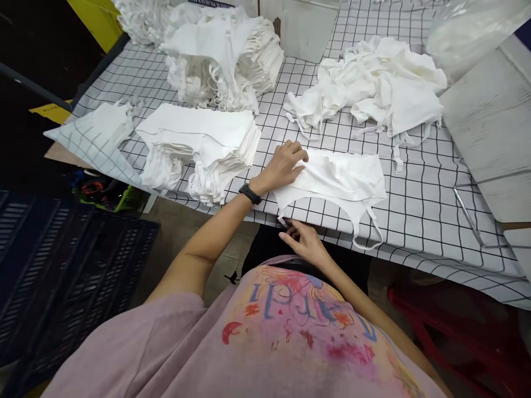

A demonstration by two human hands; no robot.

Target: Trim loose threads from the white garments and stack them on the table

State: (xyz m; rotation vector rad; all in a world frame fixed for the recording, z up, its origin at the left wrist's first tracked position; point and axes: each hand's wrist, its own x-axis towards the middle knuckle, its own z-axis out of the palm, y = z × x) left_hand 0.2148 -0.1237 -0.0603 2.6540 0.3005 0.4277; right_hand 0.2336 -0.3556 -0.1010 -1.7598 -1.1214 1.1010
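A white strapped garment (340,177) lies flat near the front edge of the checked table (423,210). My left hand (286,165), a black band on its wrist, rests on the garment's left end with fingers curled and pressed against the cloth. My right hand (302,239) is at the table's front edge, pinching the end of one thin white strap (282,220) that hangs off the garment's left corner. Two other straps dangle over the edge on the right.
A neat stack of folded white garments (199,146) sits left of my hands, a taller pile (224,50) behind it, and a loose heap (377,88) at the back right. Grey boards (489,121) lie at right. Dark blue crates (62,265) stand on the floor at left.
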